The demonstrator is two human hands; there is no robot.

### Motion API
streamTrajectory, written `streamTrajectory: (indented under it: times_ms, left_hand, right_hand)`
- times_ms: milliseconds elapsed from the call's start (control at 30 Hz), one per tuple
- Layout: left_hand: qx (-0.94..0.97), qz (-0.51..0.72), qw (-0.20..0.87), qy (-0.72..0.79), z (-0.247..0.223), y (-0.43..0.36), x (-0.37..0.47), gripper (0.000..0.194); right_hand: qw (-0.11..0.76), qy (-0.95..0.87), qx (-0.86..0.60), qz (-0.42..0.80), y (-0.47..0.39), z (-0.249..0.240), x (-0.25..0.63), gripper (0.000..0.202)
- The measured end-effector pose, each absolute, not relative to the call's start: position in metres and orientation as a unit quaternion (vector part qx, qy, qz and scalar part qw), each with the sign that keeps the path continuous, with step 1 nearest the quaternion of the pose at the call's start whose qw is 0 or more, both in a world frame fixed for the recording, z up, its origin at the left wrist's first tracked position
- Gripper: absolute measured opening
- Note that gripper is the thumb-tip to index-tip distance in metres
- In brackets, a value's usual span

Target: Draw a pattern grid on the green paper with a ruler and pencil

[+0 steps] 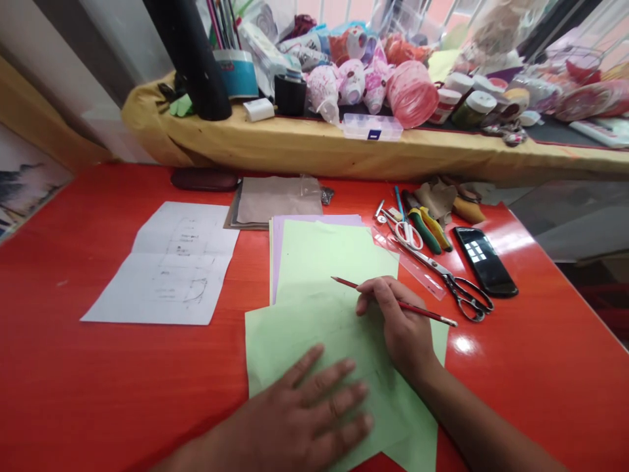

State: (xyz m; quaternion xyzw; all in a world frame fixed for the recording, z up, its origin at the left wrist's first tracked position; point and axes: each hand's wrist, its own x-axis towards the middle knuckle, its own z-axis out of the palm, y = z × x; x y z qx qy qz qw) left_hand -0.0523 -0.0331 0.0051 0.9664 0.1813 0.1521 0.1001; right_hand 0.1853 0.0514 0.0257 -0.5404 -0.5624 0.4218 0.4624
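Note:
Between the fingers of my right hand (400, 324) is a red pencil (415, 308), its point aimed up and left, its eraser end to the right. That hand rests over light green sheets of paper (275, 341) with faint pencil lines on them. My left hand (314, 413), slightly blurred, lies spread and palm down over the lower part of the green paper. Beyond it, a stack of green and lilac paper (339, 252) lies partly under the nearer sheets. To the left is a creased white sheet (162, 269) with a drawn outline and handwriting.
Scissors (445, 272), pliers (430, 229), a clear ruler (417, 272) and a black phone (484, 261) lie right on the red table (171, 380). Brown sheets (280, 200) and a dark case (204, 179) lie at the back. Jars and crafts crowd the ledge (275, 141).

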Motion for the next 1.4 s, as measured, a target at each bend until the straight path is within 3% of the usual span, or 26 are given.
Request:
streamTrajectory:
  times_ms: [133, 400, 700, 933, 1400]
  left_hand:
    - [0.969, 0.157, 0.076, 0.175, -0.004, -0.045, -0.045, 0.046]
    - [0.956, 0.105, 0.152, 0.228, 0.013, -0.027, -0.058, 0.063]
    - [0.956, 0.116, 0.129, 0.235, 0.014, -0.016, -0.064, 0.064]
    - [0.947, 0.175, 0.086, 0.254, -0.012, -0.02, -0.061, 0.046]
    - [0.938, 0.22, 0.034, 0.267, -0.027, -0.02, -0.054, 0.043]
  right_hand:
    - [0.473, -0.552, -0.546, 0.415, 0.055, 0.028, 0.191, 0.039]
    - [0.489, -0.551, -0.548, 0.396, 0.054, 0.039, 0.204, 0.037]
    - [0.448, -0.595, -0.551, 0.376, 0.045, 0.029, 0.194, 0.036]
    - [0.442, -0.587, -0.578, 0.354, 0.04, 0.023, 0.202, 0.038]
    - [0.412, -0.635, -0.549, 0.355, 0.046, 0.021, 0.2, 0.031]
